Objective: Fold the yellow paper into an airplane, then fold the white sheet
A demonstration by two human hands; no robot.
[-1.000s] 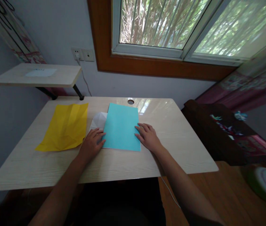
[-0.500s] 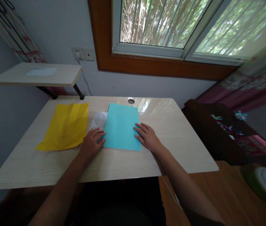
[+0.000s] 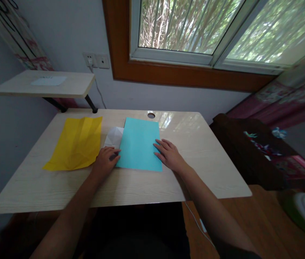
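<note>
Blue paper lies flat near the middle of the desk, a hand at each side edge. It looks light, smooth and fairly crisp, probably a sheet or thin stack; I cannot tell which. It should slide readily, bend without much force and crease or tear if pinched hard, so the best hold is likely a light one at the side edges or near corners, with flat fingers.

The right hand is loosely spread, its fingertips resting on the right edge and gripping nothing. The left hand curls at the left edge, thumb and fingers near each other; whether they pinch the edge I cannot tell.

White paper, creased, shows just beside the left edge. Farther left lies yellow paper, rumpled, so presumably softer. Beyond it, a shelf stands over the desk's back corner.
</note>
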